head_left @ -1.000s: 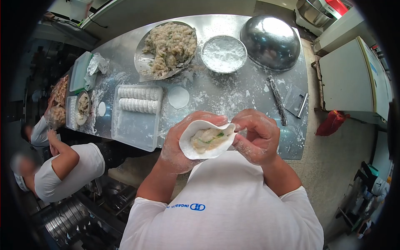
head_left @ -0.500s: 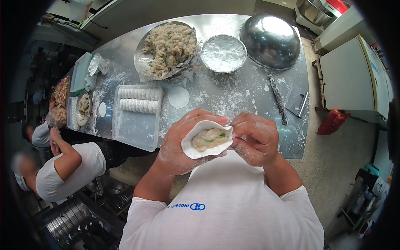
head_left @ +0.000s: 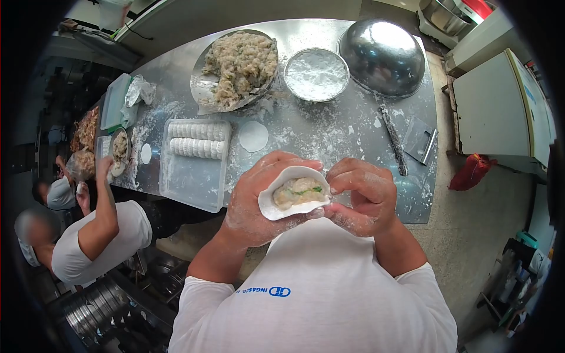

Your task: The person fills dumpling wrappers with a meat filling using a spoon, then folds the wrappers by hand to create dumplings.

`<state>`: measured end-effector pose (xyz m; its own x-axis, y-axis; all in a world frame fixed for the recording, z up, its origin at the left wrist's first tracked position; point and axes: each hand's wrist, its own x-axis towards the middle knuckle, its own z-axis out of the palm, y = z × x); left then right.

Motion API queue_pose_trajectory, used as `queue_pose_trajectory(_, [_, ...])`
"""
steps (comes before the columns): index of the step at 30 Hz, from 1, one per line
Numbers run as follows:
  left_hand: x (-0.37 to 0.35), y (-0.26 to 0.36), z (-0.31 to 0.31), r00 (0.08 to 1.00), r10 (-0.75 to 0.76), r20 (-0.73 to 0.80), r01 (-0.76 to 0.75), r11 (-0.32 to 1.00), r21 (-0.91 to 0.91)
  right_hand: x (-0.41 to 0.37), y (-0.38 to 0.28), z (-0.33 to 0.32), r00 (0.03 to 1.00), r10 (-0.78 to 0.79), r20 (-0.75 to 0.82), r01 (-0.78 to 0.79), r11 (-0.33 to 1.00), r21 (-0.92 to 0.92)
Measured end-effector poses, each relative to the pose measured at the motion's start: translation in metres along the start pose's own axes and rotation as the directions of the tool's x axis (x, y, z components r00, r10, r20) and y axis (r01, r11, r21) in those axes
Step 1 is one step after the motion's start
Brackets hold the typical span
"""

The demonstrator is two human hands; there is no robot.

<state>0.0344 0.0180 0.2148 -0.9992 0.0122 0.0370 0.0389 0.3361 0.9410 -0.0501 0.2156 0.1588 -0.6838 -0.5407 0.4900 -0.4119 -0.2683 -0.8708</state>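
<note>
the left hand (head_left: 259, 200) cups a round dumpling wrapper (head_left: 281, 210) in front of the chest, at about 6 o'clock from the steel surface (head_left: 329, 135). its grip is curled half closed round the underside. a lump of filling (head_left: 297, 191) with green flecks sits in the middle of the dough. the right hand (head_left: 362, 197) meets the wrapper at its 3 o'clock edge, with thumb and forefinger pinched tight on the rim there.

as i judge it, the filling is in and the first pinch is made, but most of the rim gapes open from 9 to 12 o'clock. the pleating and sealing are largely left to do.

on the surface, one loose wrapper (head_left: 253, 136) lies at 11 o'clock from the hands. beside it, at 10 o'clock, is a white tray (head_left: 188, 188) with two rows of stacked wrappers (head_left: 197, 148). a platter heaped with filling mix (head_left: 238, 62) is at 11 o'clock, farther off. a bowl of flour (head_left: 316, 73) is at 12 o'clock and an upturned steel bowl (head_left: 382, 56) at 1 o'clock. a thin rolling pin (head_left: 393, 141) and a scraper (head_left: 419, 140) lie at 2 o'clock. a co-worker (head_left: 100, 229) reaches toward the surface's 9 o'clock end.
</note>
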Motion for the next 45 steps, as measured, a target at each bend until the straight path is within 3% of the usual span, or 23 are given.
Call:
queue_pose_trajectory(3, [0.002,0.004,0.001,0.998,0.037,0.054,-0.040,0.998,0.055,-0.002,0.002,-0.001,1.000,-0.022,0.012,0.023,0.999,-0.037])
queue_pose_trajectory(12, [0.002,0.006,-0.001,0.990,-0.062,0.129,0.081,0.986,-0.144,-0.003,0.001,-0.002,0.999,-0.009,-0.040,0.006,0.998,-0.059])
queue_pose_trajectory(18, [0.001,0.007,0.003,0.993,-0.113,0.027,0.115,0.989,-0.096,0.000,-0.004,-0.003,1.000,-0.029,0.000,0.029,0.998,-0.058])
queue_pose_trajectory(21, [0.002,0.008,-0.001,0.992,-0.058,0.109,0.061,0.998,-0.022,-0.001,-0.003,-0.003,1.000,-0.023,0.007,0.023,0.998,-0.053])
queue_pose_trajectory(24, [0.003,0.012,-0.001,0.986,-0.093,0.139,0.098,0.995,-0.034,-0.003,-0.002,-0.006,0.998,-0.048,0.035,0.051,0.992,-0.111])
queue_pose_trajectory(30, [0.003,0.014,-0.002,0.980,-0.092,0.174,0.122,0.979,-0.165,-0.002,-0.006,-0.004,0.999,-0.029,-0.041,0.025,0.995,-0.092])
queue_pose_trajectory(33, [0.004,0.014,-0.002,0.979,-0.082,0.187,0.107,0.986,-0.128,-0.003,-0.003,-0.006,0.998,-0.066,-0.004,0.065,0.992,-0.107])
queue_pose_trajectory(39, [0.001,0.008,0.005,0.998,0.008,0.068,-0.005,0.999,-0.045,-0.005,-0.004,-0.005,0.998,-0.061,-0.010,0.060,0.996,-0.067])
queue_pose_trajectory(45, [0.002,0.010,0.002,0.988,0.015,0.153,-0.018,1.000,0.022,-0.005,-0.004,-0.008,0.998,-0.069,0.000,0.068,0.990,-0.124])
